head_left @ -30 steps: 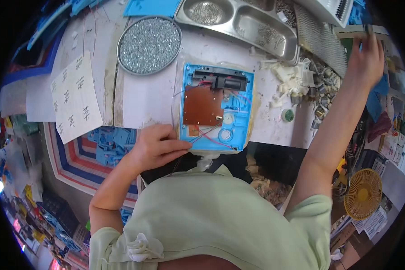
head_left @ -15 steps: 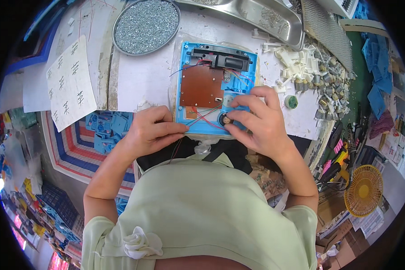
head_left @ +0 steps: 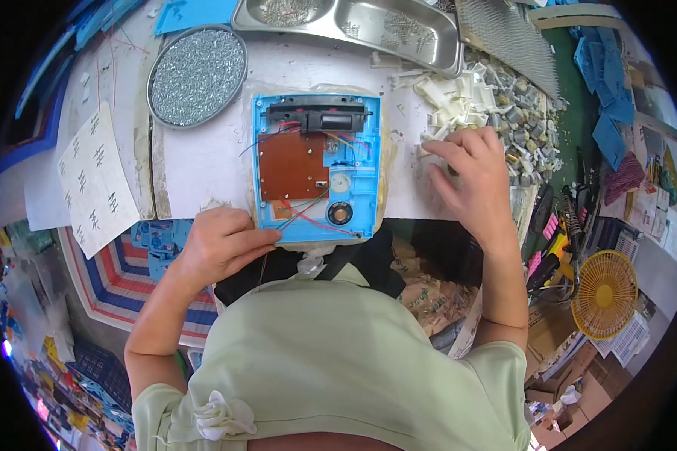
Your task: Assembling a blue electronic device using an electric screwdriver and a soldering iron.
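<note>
A blue plastic casing (head_left: 365,169) lies open on the white worktop. Inside it are a brown circuit board (head_left: 289,167), a black plastic unit (head_left: 320,118) along the far edge and a small round speaker (head_left: 340,213) near the lower right. Red and green wires (head_left: 306,213) cross its near part. My left hand (head_left: 222,242) is closed at the casing's near left corner, with thin wires hanging below its fingertips; what it pinches is hidden. Off to the casing's right, my right hand (head_left: 474,177) hovers with thumb and index finger apart, beside a heap of white plastic parts (head_left: 459,98).
Small metal cylinders (head_left: 530,139) are heaped beyond my right hand. A round tray of screws (head_left: 197,75) and a divided steel tray (head_left: 399,34) stand at the back. A handwritten paper sheet (head_left: 98,180) lies left; a yellow fan (head_left: 604,293) is at right.
My right hand has left the speaker and moved right toward the white parts, covering where the small green round piece was. The view has shifted; my left hand stays at the casing's corner.
</note>
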Motion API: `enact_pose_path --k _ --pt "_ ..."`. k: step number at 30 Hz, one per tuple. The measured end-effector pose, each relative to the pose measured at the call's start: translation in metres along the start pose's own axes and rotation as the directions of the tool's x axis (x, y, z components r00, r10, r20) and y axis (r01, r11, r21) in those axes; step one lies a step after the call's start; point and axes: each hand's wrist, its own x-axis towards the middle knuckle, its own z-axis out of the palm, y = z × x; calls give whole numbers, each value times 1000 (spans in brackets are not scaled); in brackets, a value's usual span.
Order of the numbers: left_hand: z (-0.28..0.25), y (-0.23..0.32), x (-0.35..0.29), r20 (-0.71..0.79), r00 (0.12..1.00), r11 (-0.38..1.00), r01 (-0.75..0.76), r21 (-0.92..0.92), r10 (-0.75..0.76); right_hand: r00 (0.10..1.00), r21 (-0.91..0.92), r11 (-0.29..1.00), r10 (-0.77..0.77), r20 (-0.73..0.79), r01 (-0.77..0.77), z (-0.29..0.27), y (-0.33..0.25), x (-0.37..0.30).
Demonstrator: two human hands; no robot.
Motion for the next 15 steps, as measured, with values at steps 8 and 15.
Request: enact_pose_path --k 8,15 --pt "-87 19 97 219 967 987 146 -72 -127 998 -40 999 -7 -56 4 15 18 16" --pt "-50 -70 273 18 986 844 -149 515 163 960 77 996 73 -270 -54 12 55 25"
